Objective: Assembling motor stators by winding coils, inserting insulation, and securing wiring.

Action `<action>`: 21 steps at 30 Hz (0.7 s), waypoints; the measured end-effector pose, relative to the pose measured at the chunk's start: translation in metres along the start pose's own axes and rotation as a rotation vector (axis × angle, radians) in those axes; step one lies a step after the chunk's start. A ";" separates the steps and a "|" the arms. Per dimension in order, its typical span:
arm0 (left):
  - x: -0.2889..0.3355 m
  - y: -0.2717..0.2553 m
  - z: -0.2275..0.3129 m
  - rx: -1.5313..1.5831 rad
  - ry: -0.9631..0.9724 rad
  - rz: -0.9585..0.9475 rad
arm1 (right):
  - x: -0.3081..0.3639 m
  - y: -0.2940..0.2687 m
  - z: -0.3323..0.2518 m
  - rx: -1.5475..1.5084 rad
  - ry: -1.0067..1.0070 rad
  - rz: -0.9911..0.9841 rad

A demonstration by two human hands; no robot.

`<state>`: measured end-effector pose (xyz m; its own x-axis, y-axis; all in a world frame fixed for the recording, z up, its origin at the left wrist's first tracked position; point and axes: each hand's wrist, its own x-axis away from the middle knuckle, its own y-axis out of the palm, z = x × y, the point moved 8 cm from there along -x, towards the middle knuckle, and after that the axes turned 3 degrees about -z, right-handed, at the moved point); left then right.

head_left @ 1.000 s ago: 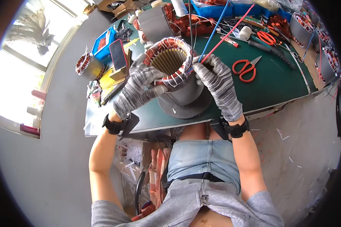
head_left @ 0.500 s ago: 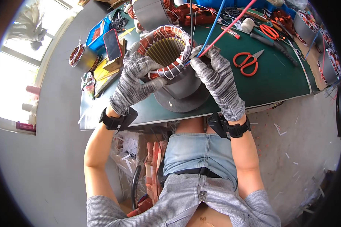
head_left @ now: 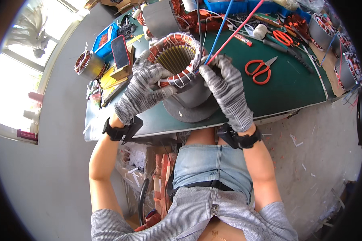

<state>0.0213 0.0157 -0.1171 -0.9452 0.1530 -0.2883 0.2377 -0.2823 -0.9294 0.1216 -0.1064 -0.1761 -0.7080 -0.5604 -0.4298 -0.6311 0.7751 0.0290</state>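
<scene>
Stator (head_left: 177, 60) sits between both hands' fingers (head_left: 207, 74).

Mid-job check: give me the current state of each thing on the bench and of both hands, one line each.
motor stator: upright on the green bench, copper windings exposed.
left hand: gloved, gripping the stator's left side.
right hand: gloved, pinching wires at the stator's rim.
red and blue wires: pulled taut, running up from the right hand.
orange scissors: lying open, untouched.
phone: propped up, screen dark.
</scene>
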 end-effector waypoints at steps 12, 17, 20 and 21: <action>-0.066 -0.027 0.028 0.485 -0.141 0.103 | -0.015 0.002 -0.065 0.356 -0.695 0.075; -0.079 -0.094 0.052 0.427 -0.054 0.227 | -0.051 0.000 -0.101 0.211 -0.670 0.043; -0.083 -0.103 0.043 0.356 -0.147 0.177 | -0.046 0.010 -0.128 0.523 -0.959 0.198; -0.086 -0.104 0.048 0.266 -0.092 0.163 | -0.048 0.007 -0.130 0.528 -0.959 0.197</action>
<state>0.0667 -0.0138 0.0154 -0.9188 0.0030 -0.3947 0.3319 -0.5355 -0.7766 0.1097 -0.1117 -0.0378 -0.0984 -0.1334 -0.9862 -0.1589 0.9804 -0.1168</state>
